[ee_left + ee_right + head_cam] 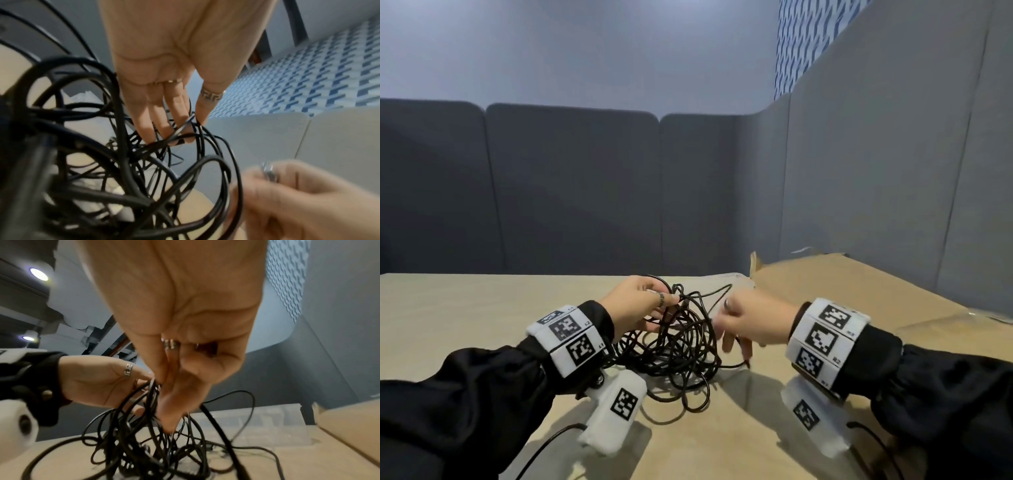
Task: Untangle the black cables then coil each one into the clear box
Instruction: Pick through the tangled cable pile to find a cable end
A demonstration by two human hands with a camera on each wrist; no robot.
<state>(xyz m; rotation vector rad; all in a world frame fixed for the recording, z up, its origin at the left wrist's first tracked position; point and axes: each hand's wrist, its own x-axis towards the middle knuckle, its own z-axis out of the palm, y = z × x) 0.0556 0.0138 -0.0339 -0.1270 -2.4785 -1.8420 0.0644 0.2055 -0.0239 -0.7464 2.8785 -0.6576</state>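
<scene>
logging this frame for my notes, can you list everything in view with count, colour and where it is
black cables: several, count unclear, black, one tangle on the table between the hands
clear box: one, clear, on the table behind the tangle
cardboard: one piece, brown, right side of the table
table: one, light wood
partition panels: several, grey, behind and to the right of the table
left hand: ringed, its grip pinching cable strands at the tangle's top
right hand: ringed, blurred, fingers at the tangle; grip unclear
</scene>
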